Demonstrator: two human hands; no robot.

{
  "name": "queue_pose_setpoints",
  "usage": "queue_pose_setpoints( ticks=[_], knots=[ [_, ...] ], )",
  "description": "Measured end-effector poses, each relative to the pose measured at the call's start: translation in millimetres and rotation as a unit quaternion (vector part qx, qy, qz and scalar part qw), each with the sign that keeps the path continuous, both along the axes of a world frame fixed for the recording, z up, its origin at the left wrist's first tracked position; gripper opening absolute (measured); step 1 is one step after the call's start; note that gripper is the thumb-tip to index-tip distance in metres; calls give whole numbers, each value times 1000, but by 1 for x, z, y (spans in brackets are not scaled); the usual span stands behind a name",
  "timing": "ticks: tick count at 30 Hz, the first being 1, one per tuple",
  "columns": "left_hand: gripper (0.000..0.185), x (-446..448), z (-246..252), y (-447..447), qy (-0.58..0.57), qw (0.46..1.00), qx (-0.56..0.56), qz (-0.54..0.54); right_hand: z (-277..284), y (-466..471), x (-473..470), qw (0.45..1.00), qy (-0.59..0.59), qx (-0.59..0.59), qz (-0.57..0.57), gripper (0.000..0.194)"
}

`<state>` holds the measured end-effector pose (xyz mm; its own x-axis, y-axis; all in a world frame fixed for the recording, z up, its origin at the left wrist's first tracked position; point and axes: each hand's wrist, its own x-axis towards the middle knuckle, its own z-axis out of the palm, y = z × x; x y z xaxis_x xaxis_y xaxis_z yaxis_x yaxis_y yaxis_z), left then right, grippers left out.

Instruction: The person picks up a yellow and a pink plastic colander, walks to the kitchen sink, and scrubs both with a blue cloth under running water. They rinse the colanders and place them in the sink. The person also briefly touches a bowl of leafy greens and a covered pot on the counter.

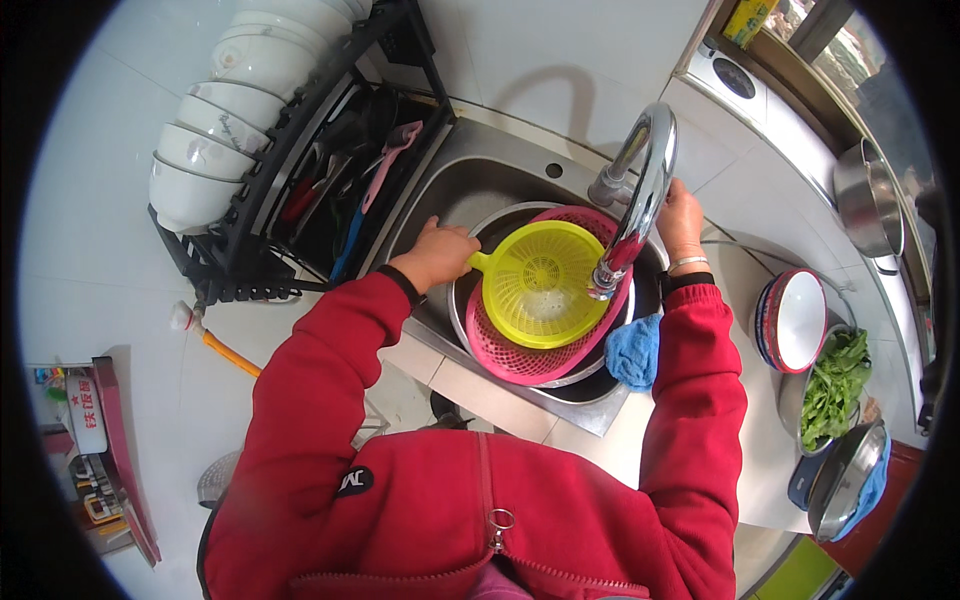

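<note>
My left hand (440, 253) grips the short handle of a yellow-green plastic strainer (544, 330), at the strainer's left side. The strainer sits over a pink plastic colander (499, 356), which rests in a round metal basin (459, 307) inside the stainless steel sink (480, 142). Above the strainer's right side curves the chrome faucet (660, 150), its outlet pointing down into the strainer. Beside the faucet, my right hand (681, 214) has curled fingers partly hidden behind the spout; what they touch is hidden. A blue cloth (634, 352) hangs near the sink's right rim.
On the left, a black dish rack (262, 202) holds several white bowls (199, 191) and utensils. To the right are stacked bowls (799, 319), leafy greens (832, 390) in a metal bowl, and another metal bowl (847, 480). A metal pot (866, 199) stands on the sill.
</note>
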<state>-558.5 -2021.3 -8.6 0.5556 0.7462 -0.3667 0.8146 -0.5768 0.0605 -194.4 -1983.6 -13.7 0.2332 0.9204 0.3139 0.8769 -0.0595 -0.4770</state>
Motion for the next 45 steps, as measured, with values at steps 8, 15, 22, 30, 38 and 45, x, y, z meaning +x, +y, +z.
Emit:
queue_pose_setpoints(
  ticks=[8,15,22,30,38,45],
  knots=[
    [27,-8,11,-29,-115,993,-15,7,-2,-17,-10,999,17,47,-20,14],
    [26,-20,2,-39,-156,988,10,-12,-34,-10,4,988,139,59,-42,16],
    [25,-33,-1,-42,-165,986,14,-16,-80,1,37,953,292,39,-64,19],
    [20,-36,0,-43,-174,984,31,-28,-93,7,47,924,376,2,-74,17],
    [16,-27,3,-45,-158,987,26,-22,-60,-29,25,987,127,100,21,57],
    [14,-23,18,-48,-151,988,18,-35,-14,-197,-13,911,-112,-393,60,62]
  ],
)
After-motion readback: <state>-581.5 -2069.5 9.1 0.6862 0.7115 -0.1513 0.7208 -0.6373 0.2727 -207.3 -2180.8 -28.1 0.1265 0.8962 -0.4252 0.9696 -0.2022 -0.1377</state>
